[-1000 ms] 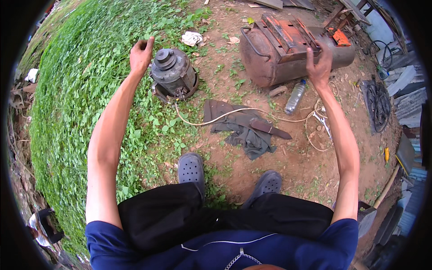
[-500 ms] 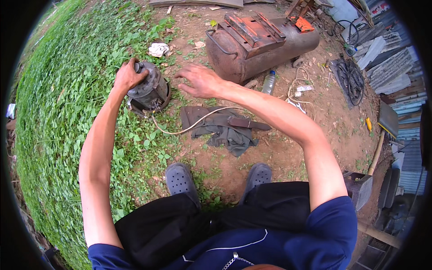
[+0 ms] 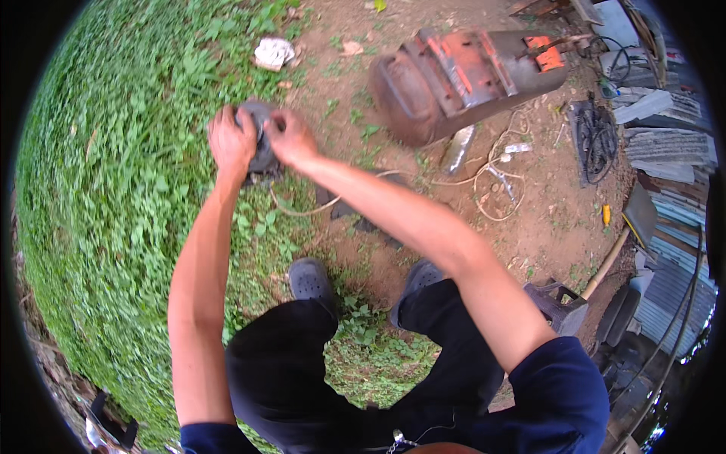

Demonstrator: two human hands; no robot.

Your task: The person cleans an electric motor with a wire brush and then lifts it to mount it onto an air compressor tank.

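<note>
A dark, round electric motor [image 3: 261,157] stands on the weedy ground ahead of my feet, partly hidden by my hands. My left hand [image 3: 231,142] is on its left side, fingers curled over the top. At the right rim, my right hand [image 3: 293,141] is closed, thumb and fingers bent against the motor; blur hides the exact contact. A pale cord [image 3: 302,213] runs rightward from the motor's base and passes under my right forearm. Beneath that forearm, a dark cloth [image 3: 349,212] shows in part.
A rusty tank [image 3: 454,83] with an orange-painted bracket lies ahead right. Beside it are a plastic bottle [image 3: 458,148] and a wrench [image 3: 500,180] inside a cord loop. A crumpled white cloth [image 3: 273,54] lies beyond the motor. Black cables [image 3: 597,144] and a wooden-handled tool [image 3: 607,263] are farther right.
My right hand has moved left from the air onto the motor. My left hand has shifted on its top. The view has tilted and moved, so the tank appears farther right.
</note>
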